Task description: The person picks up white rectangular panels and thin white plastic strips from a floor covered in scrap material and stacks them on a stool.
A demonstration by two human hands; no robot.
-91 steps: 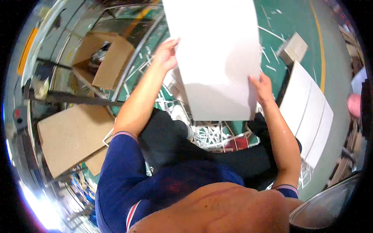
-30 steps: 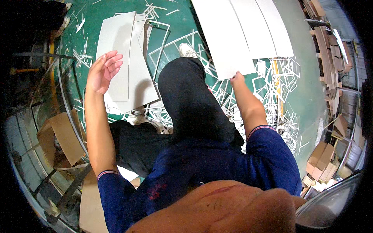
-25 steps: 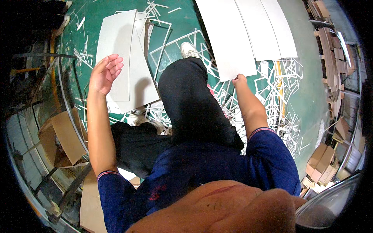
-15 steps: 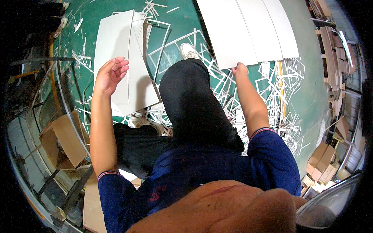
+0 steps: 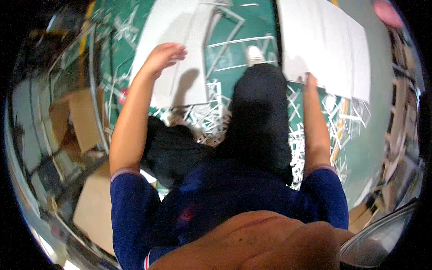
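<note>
My left hand hovers palm down over a pale sheet of board on the left, its fingers stretched to the right and holding nothing. A dark shadow of the hand falls on that sheet. To the right, white board sheets lie overlapping. At their near edge my right hand grips the border of a sheet, a thumb or finger showing on top; its other fingers are hidden and motion blurs it. My bent knee in black trousers stands between the two groups of sheets.
Thin white offcut strips and frames litter the green floor. An open cardboard box stands at the left beside metal rails. Stacked brown cardboard lines the right side. A blurred pink rounded shape shows at the upper right.
The view has swung, so the sheets and floor sit farther right in it. My left hand has turned from palm-up with curled fingers to fingers stretched rightward. My right hand remains at the sheet's edge.
</note>
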